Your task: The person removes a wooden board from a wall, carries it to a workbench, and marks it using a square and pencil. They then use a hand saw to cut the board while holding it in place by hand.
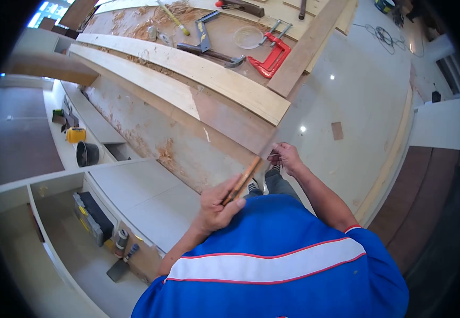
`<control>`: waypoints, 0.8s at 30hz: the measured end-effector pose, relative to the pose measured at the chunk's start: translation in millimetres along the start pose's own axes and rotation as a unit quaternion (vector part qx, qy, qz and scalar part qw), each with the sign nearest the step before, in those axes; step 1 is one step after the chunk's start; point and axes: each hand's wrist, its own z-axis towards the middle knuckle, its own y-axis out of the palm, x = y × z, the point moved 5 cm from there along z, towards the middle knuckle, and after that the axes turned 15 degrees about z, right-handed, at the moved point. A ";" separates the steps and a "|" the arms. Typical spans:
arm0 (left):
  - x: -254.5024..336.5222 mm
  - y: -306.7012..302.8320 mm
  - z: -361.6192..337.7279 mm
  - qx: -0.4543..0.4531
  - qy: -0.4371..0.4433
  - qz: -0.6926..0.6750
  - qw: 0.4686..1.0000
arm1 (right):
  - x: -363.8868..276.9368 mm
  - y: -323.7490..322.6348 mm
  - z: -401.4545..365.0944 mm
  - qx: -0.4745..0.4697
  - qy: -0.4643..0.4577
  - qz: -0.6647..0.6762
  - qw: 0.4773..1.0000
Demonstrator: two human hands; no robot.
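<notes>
Head view shows a slim, straight orange tool (pixel 248 174) clamped in the left grip (pixel 220 205); right grip (pixel 287 157) unclear.

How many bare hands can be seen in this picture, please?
2: the left hand, its grip around a slim orange-and-black tool, and the right hand, near the end of a long pale-and-brown wooden board. No others show.
</notes>
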 end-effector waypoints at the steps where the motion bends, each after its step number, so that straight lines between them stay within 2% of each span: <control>1: -3.0 3.0 -6.6 -0.014 0.010 0.007 1.000 | 1.7 -0.7 -3.2 0.015 0.002 0.016 1.000; 3: -5.4 12.0 -15.2 -0.011 0.049 0.008 0.999 | 11.5 -12.1 6.8 0.013 0.002 0.068 0.998; 6: -36.3 31.7 -38.0 -0.014 0.008 -0.017 1.000 | 20.4 -31.9 17.6 0.021 0.012 0.126 0.992; 9: -58.2 43.2 -53.1 -0.025 -0.036 -0.034 0.998 | 14.5 -18.6 21.4 0.049 0.009 0.179 0.983; 12: -71.5 51.6 -60.2 0.002 -0.034 0.001 0.999 | 13.4 -20.6 32.9 0.055 0.010 0.218 0.974; 14: -78.1 57.8 -66.2 0.013 -0.037 0.023 0.999 | 13.8 -12.2 30.6 0.086 0.021 0.237 0.968; 18: -79.1 63.5 -72.4 0.051 -0.030 0.043 0.997 | 21.2 -14.6 40.5 0.086 0.034 0.250 0.964; 24: -82.2 72.7 -76.5 0.033 -0.079 0.036 0.996 | 22.6 2.3 37.2 0.080 0.043 0.328 0.940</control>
